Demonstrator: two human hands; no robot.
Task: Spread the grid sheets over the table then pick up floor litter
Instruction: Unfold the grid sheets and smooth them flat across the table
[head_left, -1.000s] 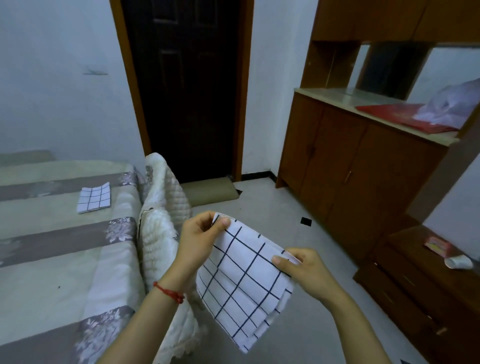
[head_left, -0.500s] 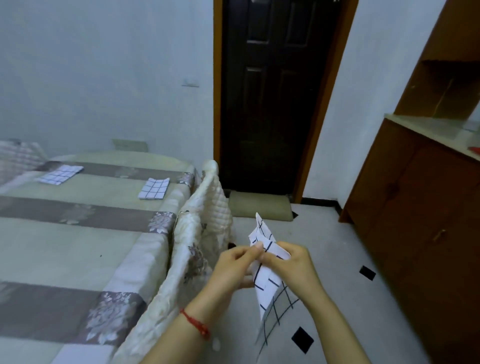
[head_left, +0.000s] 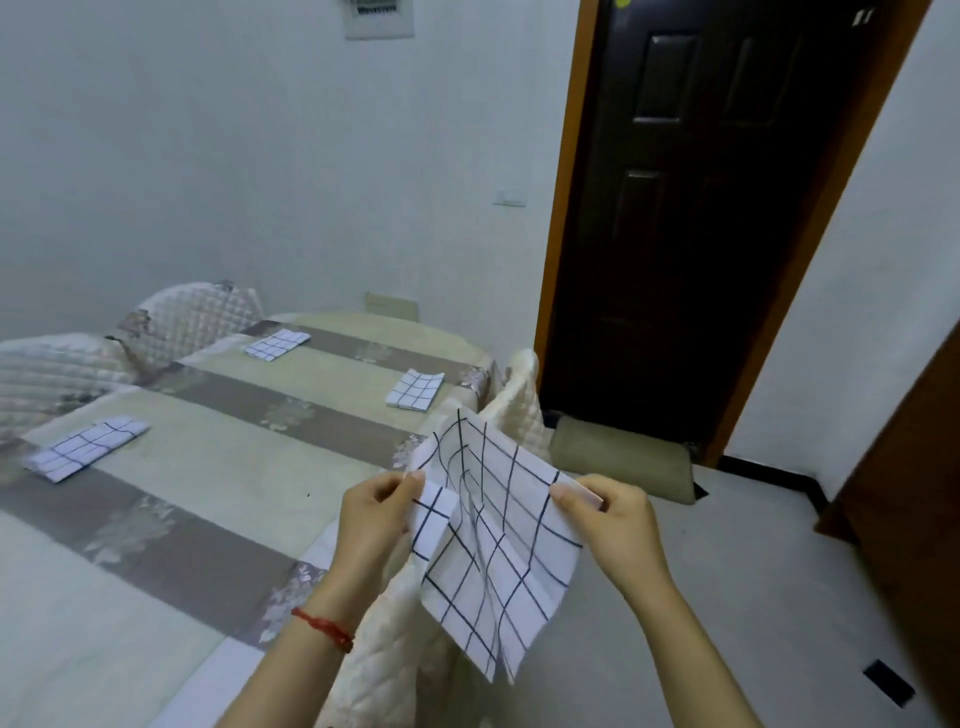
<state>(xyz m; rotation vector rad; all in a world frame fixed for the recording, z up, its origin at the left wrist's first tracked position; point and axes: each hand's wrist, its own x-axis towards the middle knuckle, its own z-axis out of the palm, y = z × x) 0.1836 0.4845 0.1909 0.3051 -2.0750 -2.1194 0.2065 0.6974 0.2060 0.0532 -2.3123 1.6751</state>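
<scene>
Pale walls frame a dark panelled door; beside it, a quilted chair, below, grey floor.

Observed change: the white cloth sheet with dark grid lines, bunched narrow between the hands half a second ago, is now pulled open into a broad panel. The left hand and right hand, then close together, now stand apart, each pinching an upper edge. The view has swung left: a third folded grid sheet now shows on the striped cloth-covered surface, and the wooden cabinet has nearly left view.
</scene>
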